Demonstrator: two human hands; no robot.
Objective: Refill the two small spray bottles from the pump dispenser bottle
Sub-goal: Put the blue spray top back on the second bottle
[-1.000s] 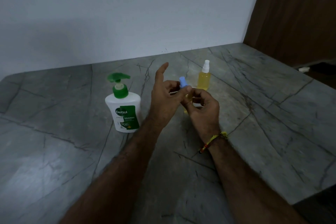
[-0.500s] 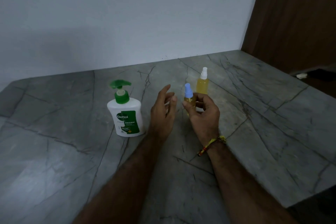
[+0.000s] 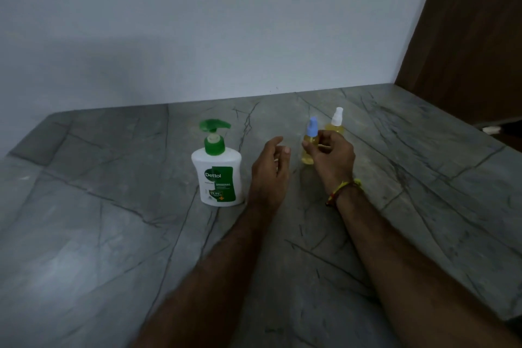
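Grey veined stone countertop (image 3: pixel 84 234) under a pale wall carries everything; the right hand (image 3: pixel 333 158) pinches a small clear spray bottle of yellow liquid with a blue nozzle (image 3: pixel 309 144), upright and low over the stone, likely being set down capped, while the left hand (image 3: pixel 269 169) hangs relaxed and empty beside it; a second yellow spray bottle with a white nozzle (image 3: pixel 336 121) stands just behind; left stands the white pump dispenser bottle with green head (image 3: pixel 217 167), labelled "Dettol Original"

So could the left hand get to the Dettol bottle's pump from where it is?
Probably yes. The left hand is open, holds nothing and hovers just beside the Dettol pump bottle, with bare countertop between them.
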